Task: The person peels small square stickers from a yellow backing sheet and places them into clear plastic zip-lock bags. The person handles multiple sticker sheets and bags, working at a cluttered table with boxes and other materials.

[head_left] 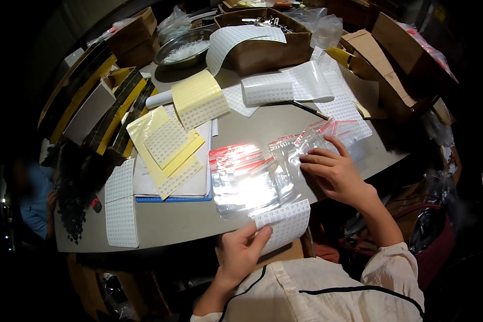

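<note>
My left hand pinches the edge of a curled white sheet of small printed stickers at the table's near edge. To the right, my right hand reaches over several clear zip bags with red seal strips, its fingers spread and touching them. Beside these, a stack of clear zip bags lies flat and shines under the light. Whether a bag is between my right fingers and the table cannot be made out.
Yellow-backed sticker sheets rest on a blue-edged pad at left. A pen lies behind the bags. Farther back stand a brown box and a metal bowl of clear pieces. Small black parts cover the left edge, near another person's blue sleeve.
</note>
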`<state>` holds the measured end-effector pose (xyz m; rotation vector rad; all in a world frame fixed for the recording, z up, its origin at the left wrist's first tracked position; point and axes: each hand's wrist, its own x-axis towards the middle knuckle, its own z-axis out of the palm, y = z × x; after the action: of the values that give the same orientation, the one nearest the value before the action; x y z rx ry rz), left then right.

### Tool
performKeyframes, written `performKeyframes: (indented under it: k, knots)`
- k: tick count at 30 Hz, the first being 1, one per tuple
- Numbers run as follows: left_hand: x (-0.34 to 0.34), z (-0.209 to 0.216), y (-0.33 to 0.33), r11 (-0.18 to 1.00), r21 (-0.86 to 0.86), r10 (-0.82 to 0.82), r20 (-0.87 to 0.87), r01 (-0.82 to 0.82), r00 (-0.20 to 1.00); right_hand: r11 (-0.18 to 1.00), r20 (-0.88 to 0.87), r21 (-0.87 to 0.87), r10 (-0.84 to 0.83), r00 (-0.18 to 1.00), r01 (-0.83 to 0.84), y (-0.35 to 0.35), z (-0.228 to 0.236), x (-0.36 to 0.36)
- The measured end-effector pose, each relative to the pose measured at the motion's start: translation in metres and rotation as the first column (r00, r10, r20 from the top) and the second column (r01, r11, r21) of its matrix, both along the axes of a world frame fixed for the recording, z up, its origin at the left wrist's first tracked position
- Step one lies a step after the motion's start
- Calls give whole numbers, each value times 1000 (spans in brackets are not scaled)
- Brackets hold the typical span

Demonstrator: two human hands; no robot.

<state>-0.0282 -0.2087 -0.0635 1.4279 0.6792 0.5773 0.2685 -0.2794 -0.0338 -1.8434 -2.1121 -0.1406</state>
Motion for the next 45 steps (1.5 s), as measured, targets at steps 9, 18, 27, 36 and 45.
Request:
performKeyframes:
  k: [9,18,27,36,45]
  knots:
    - [13,14,-4,993,-115,22,116,-9,993,986,-259,68,168,951,-155,-22,26,-16]
    - [8,12,-8,998,-55,7,71,-3,997,963,-397,108,270,877,-247,-18,10,-53]
    - [3,11,-8,998,59,8,16,-9,1000,962,-650,75,247,719,-263,-16,1,-46]
    - [-8,8,-6,994,101,43,31,-46,999,958,-93,282,76,993,-47,33,-3,-16]
    - [-23,18,-2,989,-36,148,130,-145,980,980,-115,71,192,975,-185,16,31,-20]
